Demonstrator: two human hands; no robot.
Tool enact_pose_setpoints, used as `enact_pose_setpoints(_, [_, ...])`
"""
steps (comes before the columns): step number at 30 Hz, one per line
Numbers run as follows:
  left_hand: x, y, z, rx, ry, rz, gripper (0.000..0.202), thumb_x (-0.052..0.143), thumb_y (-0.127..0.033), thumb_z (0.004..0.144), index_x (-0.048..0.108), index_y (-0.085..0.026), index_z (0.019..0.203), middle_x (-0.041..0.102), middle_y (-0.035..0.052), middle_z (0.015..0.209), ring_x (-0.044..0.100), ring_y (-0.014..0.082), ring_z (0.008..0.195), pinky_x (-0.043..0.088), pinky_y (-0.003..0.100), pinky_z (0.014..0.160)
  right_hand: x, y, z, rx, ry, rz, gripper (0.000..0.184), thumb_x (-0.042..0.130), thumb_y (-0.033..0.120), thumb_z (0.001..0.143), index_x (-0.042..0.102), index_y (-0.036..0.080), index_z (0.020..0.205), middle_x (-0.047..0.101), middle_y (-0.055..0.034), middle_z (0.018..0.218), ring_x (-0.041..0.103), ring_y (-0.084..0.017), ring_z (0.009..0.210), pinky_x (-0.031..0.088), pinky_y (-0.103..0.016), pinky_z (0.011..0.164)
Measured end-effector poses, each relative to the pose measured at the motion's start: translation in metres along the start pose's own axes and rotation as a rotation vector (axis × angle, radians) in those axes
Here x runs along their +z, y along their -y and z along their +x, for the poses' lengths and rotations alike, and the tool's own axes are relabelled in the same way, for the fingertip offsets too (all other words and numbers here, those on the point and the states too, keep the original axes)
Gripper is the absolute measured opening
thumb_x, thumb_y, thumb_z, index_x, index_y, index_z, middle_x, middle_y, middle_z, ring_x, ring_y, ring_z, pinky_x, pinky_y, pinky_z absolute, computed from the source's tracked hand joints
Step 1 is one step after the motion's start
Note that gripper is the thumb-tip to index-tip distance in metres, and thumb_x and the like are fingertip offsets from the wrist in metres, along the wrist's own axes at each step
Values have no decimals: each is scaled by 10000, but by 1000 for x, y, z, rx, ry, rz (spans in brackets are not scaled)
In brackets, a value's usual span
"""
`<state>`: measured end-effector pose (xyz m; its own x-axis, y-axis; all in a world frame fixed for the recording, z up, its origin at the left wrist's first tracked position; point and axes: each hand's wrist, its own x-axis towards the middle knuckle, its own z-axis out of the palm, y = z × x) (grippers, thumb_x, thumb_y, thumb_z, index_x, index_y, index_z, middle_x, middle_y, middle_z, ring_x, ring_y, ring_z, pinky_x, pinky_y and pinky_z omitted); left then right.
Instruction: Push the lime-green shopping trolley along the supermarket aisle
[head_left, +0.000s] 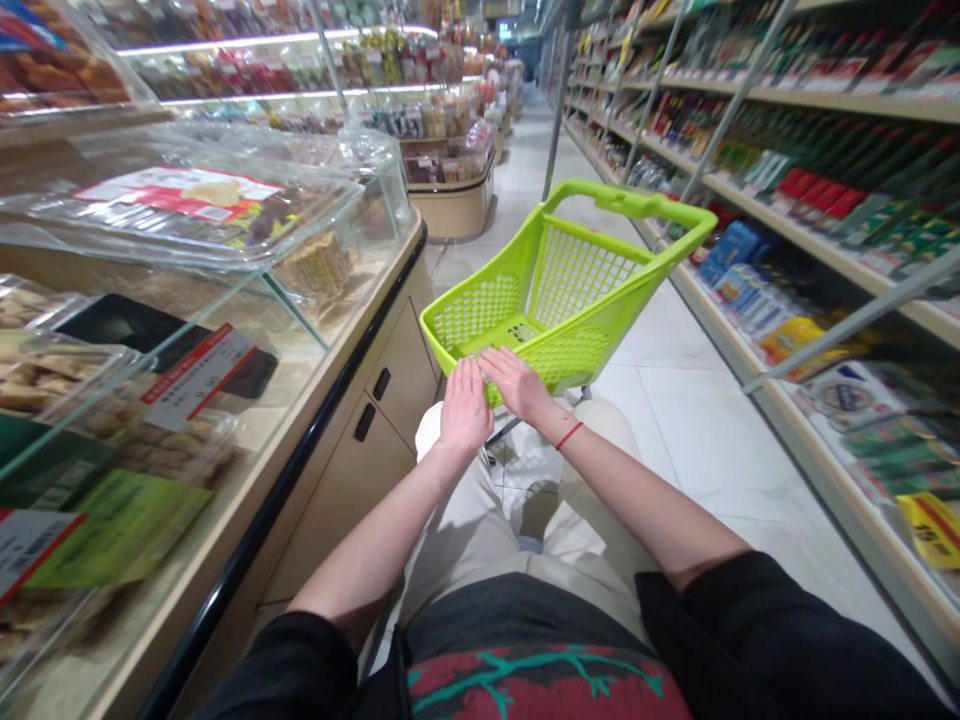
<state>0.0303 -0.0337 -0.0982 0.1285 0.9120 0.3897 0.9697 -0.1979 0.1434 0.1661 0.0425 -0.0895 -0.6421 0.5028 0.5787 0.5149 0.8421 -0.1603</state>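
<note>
A bright green plastic shopping cart with perforated sides stands right in front of my knees. It sits at an angle, with its raised handle toward the far right. My left hand lies over the near rim, its fingers bent across the edge. Close beside it, my right hand, with a red string on the wrist, grips the same rim. The two hands touch or nearly touch at the fingertips. Inside the cart I see only its bare green floor; the fingertips' undersides are hidden.
To my left runs a wooden counter with a black rail, glass dividers and packaged dried foods. Shelves of bottles and boxes line the right. A white tiled aisle extends ahead past a rounded display stand.
</note>
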Motion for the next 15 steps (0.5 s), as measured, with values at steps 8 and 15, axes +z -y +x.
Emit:
enact_pose_setpoints(8, [-2,18,-7,20,-1,-24,879,559,-185,785,171,12,1549,273,261,1620,208,341,1537,235,506,1257,-18,-23,1,77,2,-85,452,417,53,940,644,144,1321,661,-144,1349,590,-231,1298,395,-479,1198])
enact_pose_setpoints(15, [2,16,-7,5,-19,-32,886,557,-179,785,158,-4,1556,274,256,1621,194,348,1539,238,524,1254,-3,2,6,116,-14,-82,416,431,69,944,646,102,1298,656,-183,1338,579,-254,1307,389,-481,1196])
